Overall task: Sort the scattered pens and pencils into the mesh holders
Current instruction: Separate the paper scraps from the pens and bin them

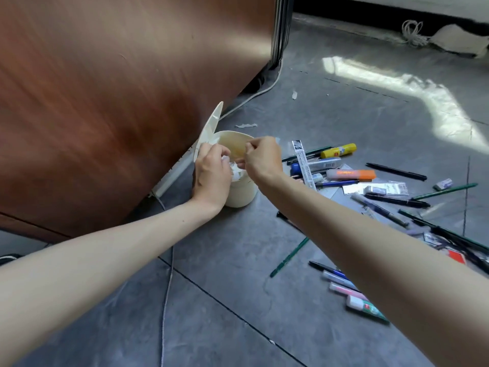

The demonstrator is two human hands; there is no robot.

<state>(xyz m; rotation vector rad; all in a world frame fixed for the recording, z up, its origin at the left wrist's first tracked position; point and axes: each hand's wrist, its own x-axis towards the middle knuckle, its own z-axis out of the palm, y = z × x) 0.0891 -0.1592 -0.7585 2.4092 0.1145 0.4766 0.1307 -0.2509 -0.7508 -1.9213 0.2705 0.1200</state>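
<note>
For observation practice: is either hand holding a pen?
No; left hand and right hand pinch white paper scraps over the cream bin.

Cream tub (242, 193) under the left hand (211, 176), white crumpled paper (235, 170) between it and the right hand (262, 160); panel (105, 88) beyond the left hand is reddish-brown, streaky grain. Right of the right hand: yellow glue stick (338, 151), orange highlighter (352, 174), blue pen (336, 184) and, farther out, black pen (397, 171). Below the right forearm, dark green pencil (288, 258) on floor (225, 300) — mottled grey, thin dark lines.

Glossy wood-grain panel (105, 102), matt grey floor (211, 313) (sunlit sheen), smooth plastic highlighter (352, 175).
</note>
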